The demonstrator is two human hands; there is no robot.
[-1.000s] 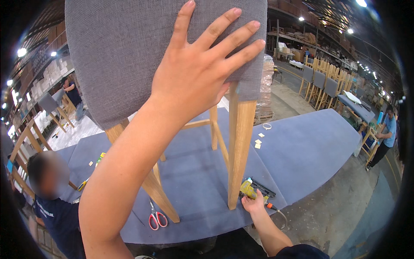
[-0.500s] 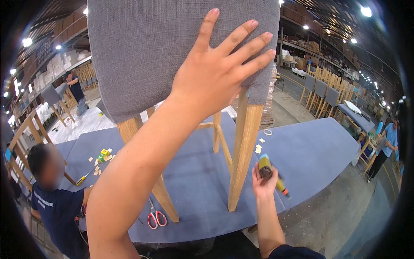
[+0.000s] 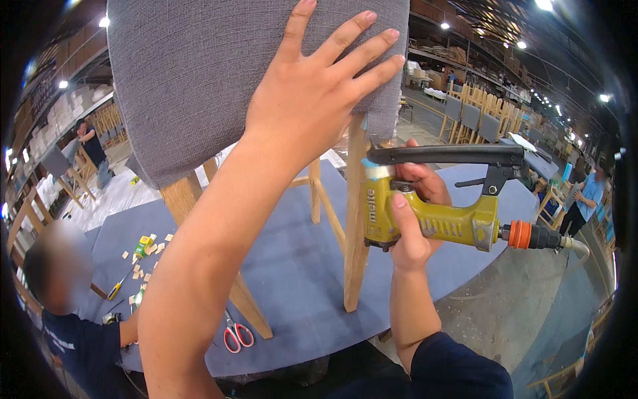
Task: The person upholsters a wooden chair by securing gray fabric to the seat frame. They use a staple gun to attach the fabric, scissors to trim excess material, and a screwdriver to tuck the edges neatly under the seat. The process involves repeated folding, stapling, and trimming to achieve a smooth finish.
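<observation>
A grey fabric chair back on wooden legs stands upright in front of me on the table. My left hand lies flat against the fabric, fingers spread, near its lower right corner. In my right hand is an olive-yellow pneumatic staple gun, its body gripped between thumb and fingers. The gun lies sideways with its nose up, close to the top of the right front wooden leg. Whether the nose touches the chair is unclear. An air hose runs from its orange and black coupling.
Red-handled scissors lie on the blue-grey table by a left chair leg. Small wood pieces, a green-yellow bottle and a screwdriver are farther left. A co-worker sits close at the left; another person stands far right.
My right hand has raised the staple gun from low over the table to beside the chair leg's top and turned it sideways. My left hand stays flat on the fabric. The view has shifted slightly.
</observation>
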